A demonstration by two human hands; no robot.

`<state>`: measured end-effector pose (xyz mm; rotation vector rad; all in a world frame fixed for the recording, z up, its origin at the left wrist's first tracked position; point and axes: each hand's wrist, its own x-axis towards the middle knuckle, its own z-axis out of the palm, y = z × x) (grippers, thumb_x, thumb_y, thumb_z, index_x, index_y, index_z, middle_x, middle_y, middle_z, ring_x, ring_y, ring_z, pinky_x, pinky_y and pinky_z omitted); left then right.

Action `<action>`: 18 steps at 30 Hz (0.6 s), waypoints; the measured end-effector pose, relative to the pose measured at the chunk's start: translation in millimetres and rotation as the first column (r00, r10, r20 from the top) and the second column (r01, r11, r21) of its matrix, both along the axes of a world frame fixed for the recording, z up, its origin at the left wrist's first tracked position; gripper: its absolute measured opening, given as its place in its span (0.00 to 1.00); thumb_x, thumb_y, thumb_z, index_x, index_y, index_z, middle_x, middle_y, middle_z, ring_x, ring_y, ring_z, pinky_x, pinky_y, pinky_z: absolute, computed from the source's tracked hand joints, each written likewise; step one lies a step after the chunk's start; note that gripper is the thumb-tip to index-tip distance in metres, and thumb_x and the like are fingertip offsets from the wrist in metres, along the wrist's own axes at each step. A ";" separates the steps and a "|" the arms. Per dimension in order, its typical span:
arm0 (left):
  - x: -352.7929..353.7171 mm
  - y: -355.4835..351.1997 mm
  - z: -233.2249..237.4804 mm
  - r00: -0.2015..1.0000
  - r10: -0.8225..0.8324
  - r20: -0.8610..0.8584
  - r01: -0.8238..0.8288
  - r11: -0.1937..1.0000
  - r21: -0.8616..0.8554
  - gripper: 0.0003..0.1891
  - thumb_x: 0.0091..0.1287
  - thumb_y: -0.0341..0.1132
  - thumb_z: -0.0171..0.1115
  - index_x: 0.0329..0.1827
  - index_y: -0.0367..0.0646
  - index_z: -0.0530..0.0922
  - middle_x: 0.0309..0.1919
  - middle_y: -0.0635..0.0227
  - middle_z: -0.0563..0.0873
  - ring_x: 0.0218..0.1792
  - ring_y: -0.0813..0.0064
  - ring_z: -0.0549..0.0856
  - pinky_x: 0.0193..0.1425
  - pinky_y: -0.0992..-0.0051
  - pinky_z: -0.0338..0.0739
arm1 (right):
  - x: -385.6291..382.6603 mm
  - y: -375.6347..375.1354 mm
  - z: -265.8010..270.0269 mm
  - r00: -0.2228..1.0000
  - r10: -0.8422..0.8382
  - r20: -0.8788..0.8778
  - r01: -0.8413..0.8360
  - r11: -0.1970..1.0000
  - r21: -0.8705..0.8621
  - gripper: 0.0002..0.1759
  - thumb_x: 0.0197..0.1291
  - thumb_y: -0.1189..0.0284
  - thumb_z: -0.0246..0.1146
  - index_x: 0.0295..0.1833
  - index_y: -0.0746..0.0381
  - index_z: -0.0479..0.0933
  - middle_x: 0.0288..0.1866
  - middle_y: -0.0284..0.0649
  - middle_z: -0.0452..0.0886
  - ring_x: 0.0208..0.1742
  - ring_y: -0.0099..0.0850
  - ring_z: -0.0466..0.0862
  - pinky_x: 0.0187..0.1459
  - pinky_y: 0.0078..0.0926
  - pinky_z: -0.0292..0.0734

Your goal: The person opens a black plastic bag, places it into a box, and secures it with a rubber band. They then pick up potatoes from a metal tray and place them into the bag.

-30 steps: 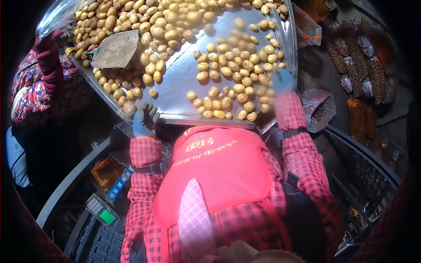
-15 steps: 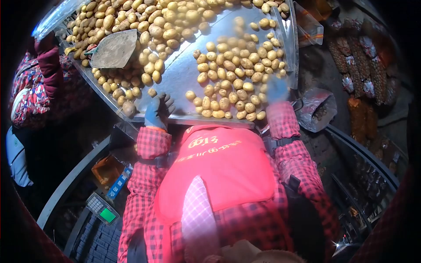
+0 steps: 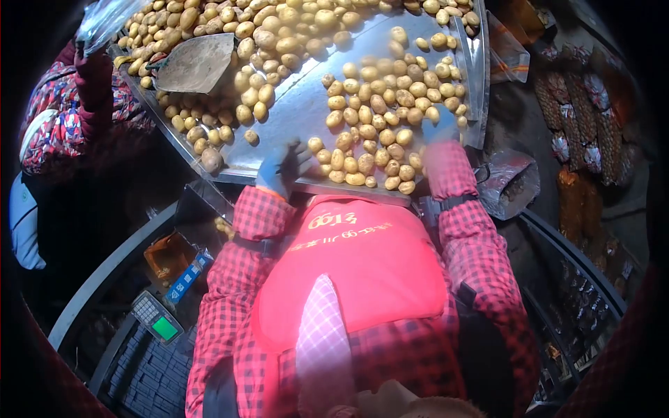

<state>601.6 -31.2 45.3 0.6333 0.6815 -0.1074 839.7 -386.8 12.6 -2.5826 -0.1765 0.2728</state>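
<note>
My left hand (image 3: 284,167), in a blue and grey glove, is at the front edge of the metal table (image 3: 289,118). Its fingers are stretched toward the near potatoes (image 3: 350,164), and I see nothing held. At the right side of the same spread lies my right hand (image 3: 440,124), also in a blue glove. It is slightly blurred, with fingers apart against the potatoes' edge. A larger potato heap (image 3: 265,38) covers the back left, where a flat, dirty scoop (image 3: 197,64) rests on it.
A person's dark red sleeve (image 3: 94,90) and a clear plastic bag (image 3: 108,24) are at the left. Right of the table sits an open plastic bag (image 3: 512,184); filled net bags (image 3: 578,104) lie beyond. A scale display (image 3: 165,327) is at lower left.
My left hand has moved right, toward the near potatoes. My right hand has shifted slightly up against their right side. The whole view has shifted a little.
</note>
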 end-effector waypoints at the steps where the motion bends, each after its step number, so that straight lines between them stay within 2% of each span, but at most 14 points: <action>1: 3.9 -5.8 0.1 0.991 -0.095 0.092 0.102 0.992 -0.079 0.34 0.75 0.56 0.64 0.72 0.38 0.72 0.65 0.56 0.79 0.67 0.58 0.79 0.72 0.57 0.75 | -8.1 12.6 13.5 0.995 -0.096 -0.027 0.100 0.974 0.205 0.28 0.64 0.70 0.72 0.68 0.65 0.77 0.55 0.47 0.88 0.55 0.36 0.87 0.58 0.32 0.82; 3: 10.4 -20.8 11.5 0.992 -0.114 0.052 0.119 0.985 -0.124 0.33 0.75 0.57 0.64 0.70 0.39 0.73 0.65 0.56 0.79 0.68 0.59 0.79 0.71 0.56 0.76 | -32.5 47.9 52.1 0.975 -0.014 -0.220 0.120 0.872 0.474 0.27 0.61 0.66 0.74 0.64 0.64 0.80 0.57 0.51 0.86 0.58 0.40 0.87 0.59 0.39 0.82; 4: 16.4 -30.1 24.3 0.990 -0.141 0.016 0.141 0.976 -0.168 0.32 0.75 0.58 0.63 0.69 0.41 0.73 0.65 0.56 0.79 0.68 0.60 0.78 0.70 0.56 0.77 | -47.8 66.1 73.9 0.961 0.167 -0.221 -0.027 0.851 0.525 0.27 0.61 0.66 0.75 0.65 0.64 0.80 0.57 0.50 0.86 0.58 0.38 0.87 0.58 0.38 0.82; 5: 23.2 -42.6 39.7 0.991 -0.067 -0.112 0.048 0.985 -0.165 0.30 0.76 0.58 0.62 0.67 0.42 0.74 0.66 0.56 0.79 0.67 0.60 0.79 0.67 0.55 0.80 | -62.8 80.8 87.7 0.915 0.344 -0.210 -0.169 0.800 0.576 0.28 0.62 0.66 0.75 0.66 0.63 0.80 0.58 0.49 0.86 0.57 0.35 0.87 0.57 0.37 0.83; 6: 25.7 -45.4 44.2 0.992 -0.062 -0.114 0.043 0.986 -0.163 0.30 0.76 0.58 0.62 0.67 0.42 0.74 0.66 0.56 0.79 0.67 0.60 0.79 0.67 0.55 0.80 | -75.2 88.7 89.8 0.858 0.445 -0.257 -0.185 0.734 0.653 0.31 0.61 0.63 0.74 0.68 0.61 0.79 0.57 0.49 0.86 0.54 0.41 0.88 0.55 0.40 0.83; 8: 27.6 -43.7 47.4 0.994 -0.010 -0.108 -0.026 0.946 -0.323 0.29 0.78 0.56 0.60 0.67 0.39 0.75 0.65 0.52 0.80 0.65 0.51 0.83 0.66 0.52 0.83 | -65.2 94.2 72.3 0.745 0.667 -0.032 -0.617 0.706 0.347 0.39 0.58 0.56 0.74 0.73 0.58 0.75 0.64 0.47 0.83 0.60 0.45 0.84 0.62 0.47 0.78; 9: 23.5 -37.5 33.9 0.988 0.036 -0.153 -0.089 0.931 -0.353 0.23 0.77 0.53 0.63 0.59 0.42 0.78 0.56 0.57 0.84 0.52 0.55 0.86 0.52 0.58 0.86 | -62.0 88.1 70.5 0.741 0.671 -0.031 -0.620 0.701 0.353 0.39 0.58 0.56 0.74 0.73 0.58 0.75 0.64 0.47 0.83 0.60 0.45 0.84 0.62 0.47 0.78; 11: 1.1 -11.2 5.4 0.996 0.069 -0.064 -0.090 0.883 -0.461 0.21 0.75 0.52 0.65 0.55 0.43 0.79 0.51 0.59 0.84 0.47 0.58 0.85 0.46 0.63 0.83 | -49.3 61.8 67.5 0.579 0.814 0.044 -0.793 0.575 -0.202 0.43 0.55 0.49 0.71 0.75 0.54 0.71 0.72 0.44 0.76 0.70 0.45 0.77 0.69 0.53 0.68; 12: -5.8 -3.3 -0.7 0.994 0.108 0.027 -0.074 0.821 -0.566 0.18 0.74 0.51 0.67 0.51 0.45 0.79 0.46 0.61 0.84 0.42 0.61 0.84 0.40 0.67 0.80 | -44.9 49.0 61.2 0.637 0.769 -0.054 -0.757 0.611 -0.233 0.42 0.56 0.49 0.69 0.75 0.53 0.70 0.74 0.42 0.73 0.73 0.41 0.74 0.71 0.54 0.63; 13: 3.2 -6.5 37.4 0.967 0.180 -0.181 -0.227 0.929 -0.293 0.18 0.76 0.51 0.64 0.37 0.47 0.77 0.33 0.69 0.77 0.31 0.73 0.74 0.33 0.74 0.67 | -41.3 36.9 50.9 0.688 0.711 -0.146 -0.719 0.640 -0.270 0.41 0.58 0.49 0.67 0.75 0.52 0.69 0.76 0.41 0.71 0.77 0.37 0.70 0.73 0.56 0.59; 14: -2.9 1.5 35.7 0.965 0.187 -0.183 -0.234 0.928 -0.289 0.18 0.76 0.51 0.64 0.37 0.47 0.77 0.33 0.69 0.77 0.31 0.73 0.74 0.33 0.74 0.67 | -36.3 23.5 39.6 0.682 0.716 -0.145 -0.724 0.636 -0.266 0.41 0.58 0.49 0.67 0.75 0.52 0.69 0.76 0.41 0.71 0.77 0.37 0.70 0.73 0.56 0.59; 16: -22.6 29.2 24.2 0.905 0.301 -0.302 -0.345 0.933 -0.102 0.16 0.77 0.51 0.63 0.40 0.47 0.77 0.33 0.70 0.78 0.31 0.72 0.76 0.32 0.74 0.69 | -27.5 4.6 27.3 0.862 0.495 -0.106 -0.487 0.752 -0.444 0.30 0.60 0.55 0.65 0.67 0.54 0.76 0.67 0.43 0.79 0.68 0.41 0.79 0.67 0.53 0.70; 17: -31.9 40.9 13.8 0.905 0.301 -0.299 -0.345 0.933 -0.104 0.16 0.77 0.51 0.63 0.40 0.47 0.77 0.33 0.70 0.78 0.31 0.72 0.76 0.32 0.74 0.69 | -26.5 17.1 38.3 0.862 0.496 -0.104 -0.486 0.752 -0.446 0.30 0.60 0.55 0.65 0.67 0.54 0.76 0.67 0.43 0.79 0.68 0.41 0.79 0.67 0.53 0.70; 18: -41.3 50.5 0.9 0.873 0.312 -0.376 -0.349 0.937 -0.032 0.16 0.75 0.50 0.64 0.45 0.46 0.78 0.38 0.67 0.82 0.32 0.69 0.80 0.32 0.73 0.72 | -29.2 45.2 64.8 0.864 0.475 -0.167 -0.502 0.786 -0.360 0.25 0.57 0.59 0.67 0.60 0.55 0.78 0.58 0.43 0.81 0.62 0.44 0.82 0.62 0.51 0.75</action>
